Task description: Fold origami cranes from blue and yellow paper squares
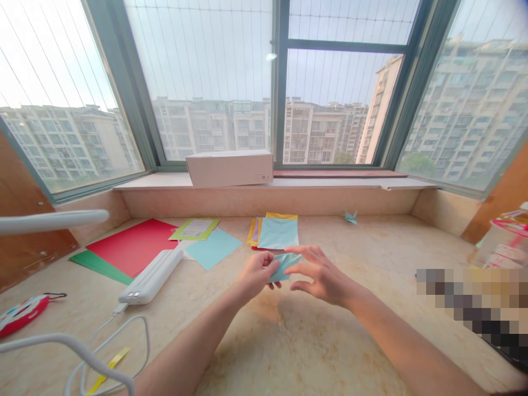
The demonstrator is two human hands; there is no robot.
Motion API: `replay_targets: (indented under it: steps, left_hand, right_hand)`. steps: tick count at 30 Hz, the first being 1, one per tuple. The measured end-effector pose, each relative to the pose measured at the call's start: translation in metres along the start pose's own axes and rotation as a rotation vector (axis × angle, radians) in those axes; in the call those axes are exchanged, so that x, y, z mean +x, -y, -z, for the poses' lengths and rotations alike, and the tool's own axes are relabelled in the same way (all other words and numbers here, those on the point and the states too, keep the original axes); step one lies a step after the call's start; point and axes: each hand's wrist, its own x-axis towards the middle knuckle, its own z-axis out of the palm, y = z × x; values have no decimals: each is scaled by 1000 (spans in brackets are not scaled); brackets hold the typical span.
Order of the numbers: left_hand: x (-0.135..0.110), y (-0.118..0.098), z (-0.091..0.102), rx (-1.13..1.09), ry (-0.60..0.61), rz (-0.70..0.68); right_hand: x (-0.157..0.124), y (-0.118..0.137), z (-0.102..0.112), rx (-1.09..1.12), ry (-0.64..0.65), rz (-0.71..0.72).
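My left hand (260,270) pinches a light blue piece of origami paper (282,268) by its left side, thumb on top and fingers beneath. The paper shows creases and is held above the counter. At its right side is my right hand (319,275), fingers spread and curved, the fingertips at or just over the paper; whether they touch it I cannot tell. Just beyond the hands lies a stack of coloured paper (279,232), light blue on top with yellow and purple edges showing. A small folded blue paper figure (351,218) sits farther back on the right.
To the left lie red paper (136,245), green paper (99,267), a blue sheet (212,248), a green-edged packet (197,229) and a white power bank (152,278) with a cable. A white box (231,168) stands on the sill. A clear plastic container (501,247) is at right.
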Motion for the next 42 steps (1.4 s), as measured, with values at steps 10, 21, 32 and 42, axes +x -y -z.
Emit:
replay_targets:
  steps: [10,21,32,42]
  left_hand:
    - [-3,-5,-3,-33,71,-24]
    - [1,3,-3,-30,111,10]
    - [-4,-2,-9,-1,68,-78]
    - [-3,5,-5,266,43,-79]
  right_hand:
    - [0,-3,-1,-11,6,61]
    - [0,3,-10,271,30,-243]
    - [3,5,-13,404,-94,-348]
    - [0,-4,-22,454,-5,-297]
